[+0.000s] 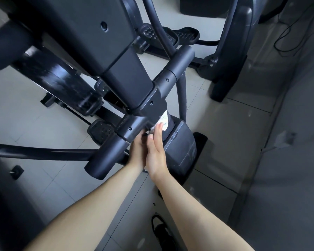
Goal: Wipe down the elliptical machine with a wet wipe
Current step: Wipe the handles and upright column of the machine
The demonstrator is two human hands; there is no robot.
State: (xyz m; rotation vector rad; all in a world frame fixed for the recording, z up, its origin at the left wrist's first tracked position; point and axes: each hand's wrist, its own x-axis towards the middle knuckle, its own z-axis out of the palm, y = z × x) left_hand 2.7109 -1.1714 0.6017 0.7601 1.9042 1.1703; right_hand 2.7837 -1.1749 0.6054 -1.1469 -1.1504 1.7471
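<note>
Pale grey floor tiles (25, 109) spread beneath a black elliptical machine (116, 51), whose moulded black joint housing (149, 105), where column and crossbar meet, serves as the landmark. Just below that housing, a crumpled white wet wipe (162, 122) lies against the dark post. The person's right hand (156, 151) presses it there with straight, flat fingers, not pinching it.

The left hand (137, 151) reaches up under the crossbar beside the housing. Its fingertips are hidden behind the bar, so its grip cannot be told.

The likeliest slip is the wipe itself: held only by pressure, it could peel off the rounded post on a quick stroke and drop to the floor (picking up grit). Both hands also sit close to pivoting parts. If weight shifts the linkage, with a studded black pedal (101, 131) to the lower left of the housing, fingers could be nipped. The cramped underside may be skipped too.
</note>
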